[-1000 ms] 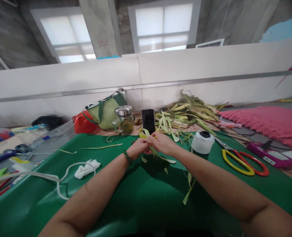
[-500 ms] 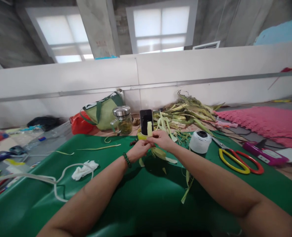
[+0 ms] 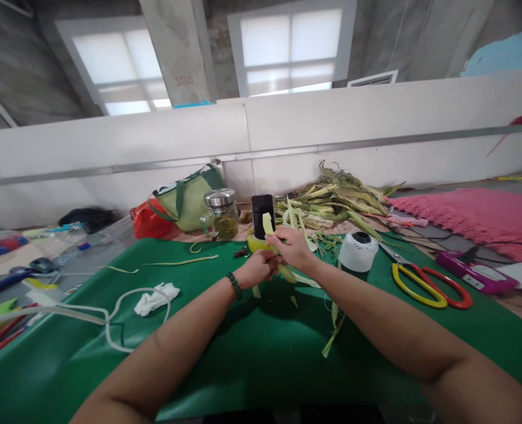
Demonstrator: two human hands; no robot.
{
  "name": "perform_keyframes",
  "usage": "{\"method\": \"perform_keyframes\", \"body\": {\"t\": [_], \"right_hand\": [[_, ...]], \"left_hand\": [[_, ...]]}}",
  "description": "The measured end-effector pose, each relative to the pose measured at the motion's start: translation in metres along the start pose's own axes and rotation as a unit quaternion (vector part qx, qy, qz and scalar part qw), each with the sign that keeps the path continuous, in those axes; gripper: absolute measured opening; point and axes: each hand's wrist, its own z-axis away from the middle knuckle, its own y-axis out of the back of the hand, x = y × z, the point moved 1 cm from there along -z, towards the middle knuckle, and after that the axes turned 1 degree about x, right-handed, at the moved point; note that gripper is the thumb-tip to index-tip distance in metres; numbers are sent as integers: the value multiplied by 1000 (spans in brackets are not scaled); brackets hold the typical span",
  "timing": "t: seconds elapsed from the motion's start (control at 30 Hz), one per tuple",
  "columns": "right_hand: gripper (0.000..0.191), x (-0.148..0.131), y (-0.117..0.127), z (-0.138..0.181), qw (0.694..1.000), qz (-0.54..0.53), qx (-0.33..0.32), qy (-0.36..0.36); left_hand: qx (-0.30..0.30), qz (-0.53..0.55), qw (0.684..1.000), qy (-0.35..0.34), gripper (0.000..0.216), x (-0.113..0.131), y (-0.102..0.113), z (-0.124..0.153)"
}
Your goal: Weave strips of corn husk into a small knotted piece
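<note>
A pale yellow-green strip of corn husk (image 3: 267,222) stands up from between my hands, over the middle of the green mat. My right hand (image 3: 292,247) pinches it between thumb and fingers. Just below and to the left, my left hand (image 3: 257,268) is closed on the husk's lower part, the two hands nearly touching. More husk (image 3: 287,273) sticks out under my right hand, and my fingers partly hide it. Directly behind the hands a phone (image 3: 261,207) stands upright on a yellow holder (image 3: 255,243).
A heap of husks (image 3: 340,194) lies at the back. Right of my hands are a white thread spool (image 3: 358,252) and scissors (image 3: 419,285). A glass jar (image 3: 223,219), green bag (image 3: 190,203), crumpled tissue (image 3: 155,299) and white cable (image 3: 110,335) are on the left.
My right hand has turned and shifted slightly right, and the upright husk end now leans left. My left hand has curled more and sits slightly lower. The view has shifted a little.
</note>
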Motion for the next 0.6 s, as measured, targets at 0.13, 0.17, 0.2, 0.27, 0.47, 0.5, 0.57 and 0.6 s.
{"method": "perform_keyframes", "body": {"t": [0.13,0.17,0.2,0.27,0.47,0.5,0.57,0.6], "right_hand": [[34,3,4,-8,996,-21,-60,-68],[34,3,5,-9,993,-18,-75,-88],[34,4,6,-9,991,-6,-90,-102],[32,7,6,-8,985,36,-132,-107],[32,15,2,-4,972,56,-211,-82],[32,16,3,-5,973,46,-214,-80],[30,17,7,-7,967,18,-243,-76],[29,17,10,-9,961,3,-267,-71]], "left_hand": [[52,6,999,1,30,-5,8,-4],[85,8,996,6,32,-6,12,-5],[106,9,994,5,35,-7,15,-6],[130,11,991,-3,41,-9,21,-8],[127,11,991,-33,46,-11,29,-10],[121,4,992,-32,47,-11,29,-9],[88,-21,995,-35,48,-9,31,-7],[63,-38,997,-39,49,-8,32,-5]]}}
